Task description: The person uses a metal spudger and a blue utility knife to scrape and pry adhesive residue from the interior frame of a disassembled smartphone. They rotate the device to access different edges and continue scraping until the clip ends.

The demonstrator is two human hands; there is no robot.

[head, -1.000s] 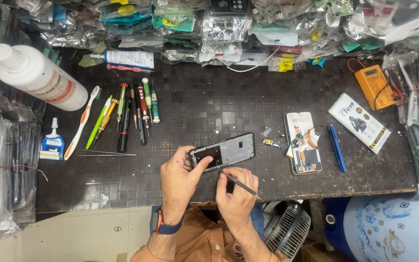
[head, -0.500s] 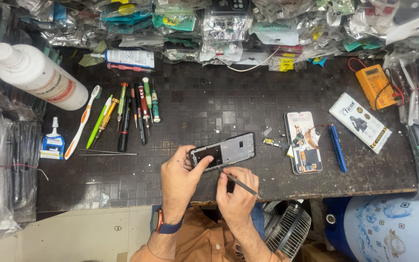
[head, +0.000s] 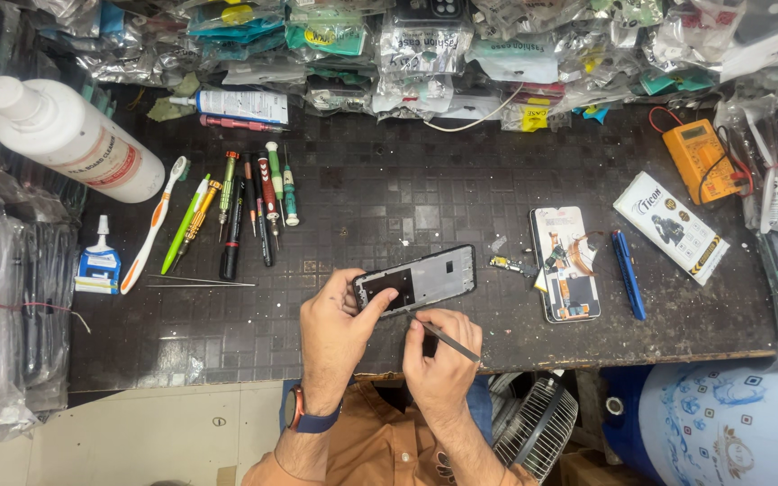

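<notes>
At the near edge of the dark workbench [head: 389,207], the person's left hand [head: 333,333] is closing its fingers around the left end of a black phone frame [head: 416,280], thumb on the near side and fingertips on the far side, so the frame is lying flat and a little tilted on the bench. The right hand [head: 438,360] is pinching a thin dark tool [head: 447,339] like a pen, the fingers wrapped tight on it, and its tip is touching the frame's near edge, close to the middle.

Just to the right of the frame, a small loose part [head: 508,264] is lying on the bench, and beside that a second opened phone [head: 565,263] is sitting with its insides showing. A blue pen-shaped tool [head: 628,273] is lying right next to that phone, and a white box [head: 671,226] and an orange meter [head: 700,160] are sitting farther to the right.

To the left, well apart from the hands, a row of screwdrivers [head: 254,207] is lying side by side, with a toothbrush [head: 150,225] and a small blue glue bottle [head: 99,261] beyond them. A big white bottle [head: 69,137] is lying on its side at the far left. Plastic bags of parts [head: 425,45] are piling along the back of the bench.
</notes>
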